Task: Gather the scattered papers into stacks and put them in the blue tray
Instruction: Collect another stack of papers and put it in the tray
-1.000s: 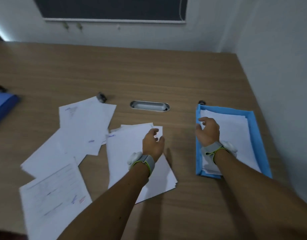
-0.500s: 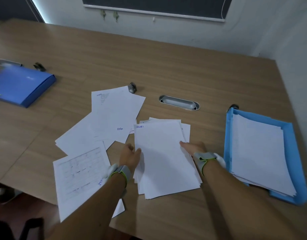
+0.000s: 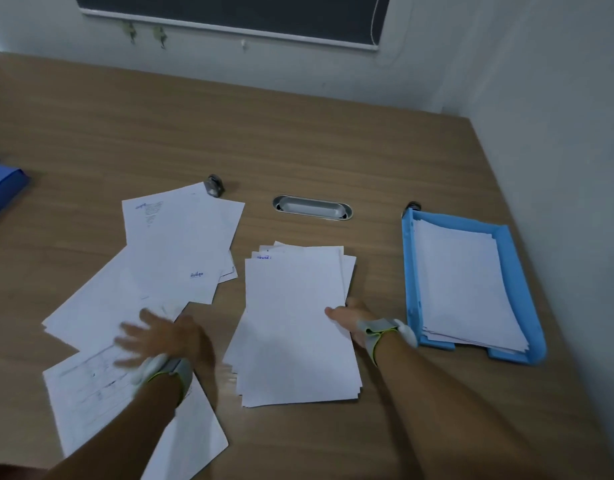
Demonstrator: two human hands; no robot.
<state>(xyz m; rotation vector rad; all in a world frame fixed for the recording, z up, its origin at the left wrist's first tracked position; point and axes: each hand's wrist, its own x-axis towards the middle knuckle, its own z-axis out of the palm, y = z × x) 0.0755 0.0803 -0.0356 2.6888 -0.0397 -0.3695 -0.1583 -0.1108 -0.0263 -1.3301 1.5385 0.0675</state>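
A loose stack of white papers (image 3: 291, 327) lies in the middle of the wooden table. My right hand (image 3: 350, 318) rests on its right edge, thumb on top of the sheets and fingers under or beside them. My left hand (image 3: 160, 339), blurred and with fingers spread, hovers over the scattered papers (image 3: 180, 244) on the left, holding nothing. A printed sheet (image 3: 94, 393) lies nearest me under that wrist. The blue tray (image 3: 411, 271) stands at the right with a pile of papers (image 3: 465, 282) in it.
A metal cable grommet (image 3: 312, 207) is set into the table behind the stack. A binder clip (image 3: 214, 184) sits at the far corner of the scattered sheets, another small clip (image 3: 414, 205) behind the tray. A blue folder (image 3: 4, 192) lies at the far left. A wall runs along the right.
My left hand has left the middle stack and swung left over the scattered sheets. My right hand stays at the stack's right edge. The camera has shifted slightly.
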